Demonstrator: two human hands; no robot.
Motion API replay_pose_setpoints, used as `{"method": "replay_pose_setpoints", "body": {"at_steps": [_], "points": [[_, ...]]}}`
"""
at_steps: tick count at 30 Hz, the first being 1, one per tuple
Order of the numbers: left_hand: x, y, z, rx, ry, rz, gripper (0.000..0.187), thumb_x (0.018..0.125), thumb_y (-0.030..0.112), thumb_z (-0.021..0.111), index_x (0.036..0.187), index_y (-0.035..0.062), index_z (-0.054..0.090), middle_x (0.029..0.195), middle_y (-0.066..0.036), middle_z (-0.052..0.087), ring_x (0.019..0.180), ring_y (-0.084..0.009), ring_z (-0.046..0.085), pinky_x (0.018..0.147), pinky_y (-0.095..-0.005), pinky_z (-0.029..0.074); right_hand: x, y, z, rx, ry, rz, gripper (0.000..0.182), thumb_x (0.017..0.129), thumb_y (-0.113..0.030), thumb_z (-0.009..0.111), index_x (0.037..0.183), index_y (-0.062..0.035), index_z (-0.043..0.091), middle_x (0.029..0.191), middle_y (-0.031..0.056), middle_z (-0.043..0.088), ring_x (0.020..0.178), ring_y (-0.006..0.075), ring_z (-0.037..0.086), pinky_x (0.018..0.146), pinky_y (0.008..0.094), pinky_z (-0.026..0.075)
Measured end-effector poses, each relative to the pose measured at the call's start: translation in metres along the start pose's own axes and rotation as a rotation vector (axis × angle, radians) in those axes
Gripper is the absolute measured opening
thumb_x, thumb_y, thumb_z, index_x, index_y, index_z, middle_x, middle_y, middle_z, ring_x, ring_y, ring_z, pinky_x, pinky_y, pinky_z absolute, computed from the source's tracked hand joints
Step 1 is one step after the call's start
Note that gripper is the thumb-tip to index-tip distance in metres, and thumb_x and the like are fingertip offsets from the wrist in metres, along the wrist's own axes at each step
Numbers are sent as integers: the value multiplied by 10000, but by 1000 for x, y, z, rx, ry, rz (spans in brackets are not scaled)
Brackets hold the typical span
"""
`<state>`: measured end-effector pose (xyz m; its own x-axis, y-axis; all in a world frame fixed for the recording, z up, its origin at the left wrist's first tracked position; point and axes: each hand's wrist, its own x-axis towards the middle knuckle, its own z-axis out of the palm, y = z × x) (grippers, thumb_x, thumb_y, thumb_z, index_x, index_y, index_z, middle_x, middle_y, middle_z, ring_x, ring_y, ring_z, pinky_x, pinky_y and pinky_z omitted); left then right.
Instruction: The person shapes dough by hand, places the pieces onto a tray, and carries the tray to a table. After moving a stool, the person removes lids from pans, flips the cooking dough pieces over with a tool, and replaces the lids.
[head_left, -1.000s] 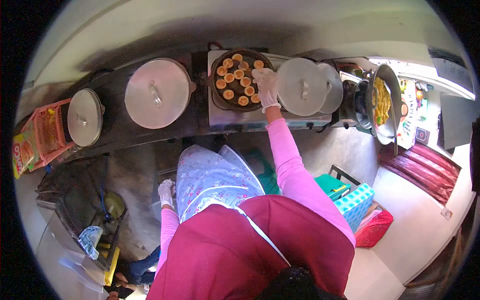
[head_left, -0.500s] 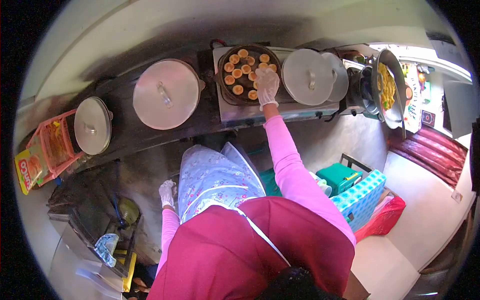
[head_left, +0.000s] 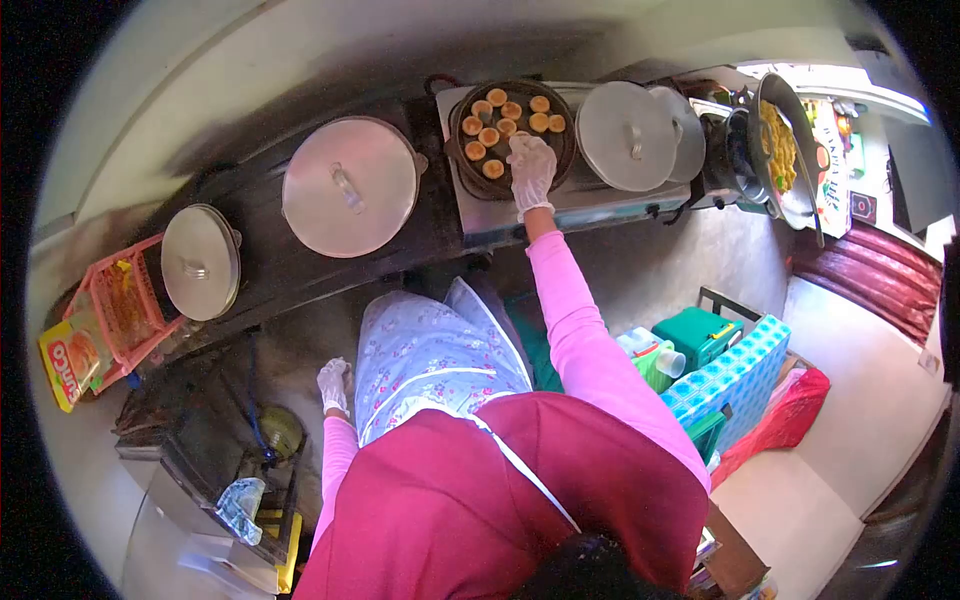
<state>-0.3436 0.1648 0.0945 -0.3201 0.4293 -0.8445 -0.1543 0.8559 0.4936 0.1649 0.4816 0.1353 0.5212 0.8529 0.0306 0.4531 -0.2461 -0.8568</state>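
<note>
My right hand [head_left: 532, 170], in a clear glove, reaches over the near right part of a dark round pan [head_left: 567, 152] on the stove. Its fingers are bent together at the pan's edge; whatever they grip is hidden. Several small round browned cakes [head_left: 474, 150] lie in the pan, left of and beyond the hand. My left hand [head_left: 335, 386], also gloved, hangs beside the flowered apron, away from the counter, with its fingers curled; too small to tell if it holds anything.
Lidded pots [head_left: 350, 190] stand left of the stove [head_left: 590, 222]. Right of the pan are metal lids [head_left: 625, 130] and a wok [head_left: 806, 150] with yellow food. A pink basket [head_left: 125, 305] sits far left; a green box [head_left: 697, 335] is at lower right.
The camera view has shifted, so the counter items appear further right. My right hand stays over the pan, its fingers now nearer the front edge. My left hand remains low.
</note>
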Motion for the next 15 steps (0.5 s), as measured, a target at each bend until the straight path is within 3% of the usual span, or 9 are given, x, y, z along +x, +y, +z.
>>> {"method": "replay_pose_setpoints", "body": {"at_steps": [3,6,9,13,15], "points": [[-4,13,3,138,-22,-55,86,867,126,594,842,83,663,696,-5,632,495,-78,521,432,-231,398,-6,-13,-13,-296,80,-296,209,830,-165,614,827,42,642,766,162,628,663,266,625,626,360,481],[1,9,-1,120,-35,-86,86,868,130,593,887,87,665,711,-6,638,500,-78,523,435,-228,402,-14,-41,-22,-459,49,-191,214,833,-168,617,839,45,637,726,177,604,675,303,611,631,374,473],[-3,14,4,132,-33,-15,87,868,139,595,908,94,657,713,-2,636,494,-79,518,435,-225,405,-13,-22,-15,-273,1,4,230,833,-169,621,876,55,650,724,152,620,654,254,615,612,350,465],[1,14,0,176,-45,-12,95,873,155,594,925,103,655,719,-1,639,504,-76,523,440,-223,411,-18,-3,-15,-12,31,-127,254,834,-170,619,898,73,654,746,116,637,626,193,607,591,306,462],[9,8,-2,171,-67,-44,108,876,162,592,943,106,656,733,-3,646,514,-73,528,442,-222,414,-27,-21,-28,-28,-17,-83,232,828,-163,613,874,61,650,748,113,634,640,199,602,598,312,461]]}}
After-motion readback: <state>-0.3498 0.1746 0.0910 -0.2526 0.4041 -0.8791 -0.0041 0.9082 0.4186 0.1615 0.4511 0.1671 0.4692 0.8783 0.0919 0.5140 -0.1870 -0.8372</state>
